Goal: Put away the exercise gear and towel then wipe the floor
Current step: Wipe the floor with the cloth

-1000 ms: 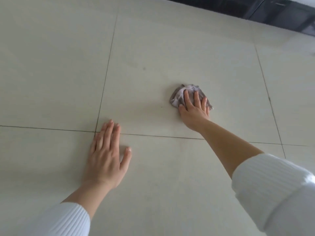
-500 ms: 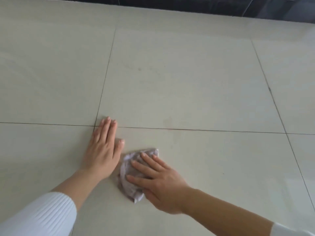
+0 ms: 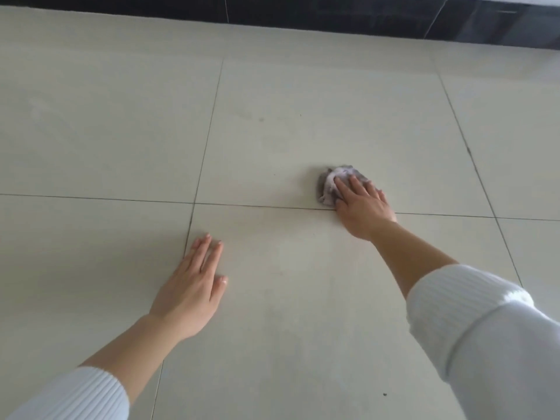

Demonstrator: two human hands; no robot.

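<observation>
The right hand (image 3: pixel 365 207) lies flat on a crumpled grey cloth (image 3: pixel 328 189), its fingers (image 3: pixel 341 187) straight and spread, pressing the cloth to the pale tiled floor (image 3: pixel 303 313) rather than grasping it. The cloth sits just beyond a grout line (image 3: pixel 257 206), well apart from the left hand (image 3: pixel 194 286). The left hand rests palm down on the nearer tile, fingers straight and holding nothing. Both arms wear white ribbed sleeves (image 3: pixel 472 322). A dark skirting strip (image 3: pixel 303 13) runs along the far edge of the floor.

A crumpled grey rag (image 3: pixel 330 184) lies bunched on the pale tiled floor (image 3: pixel 303 298), just beyond a grout line, partly covered.
</observation>
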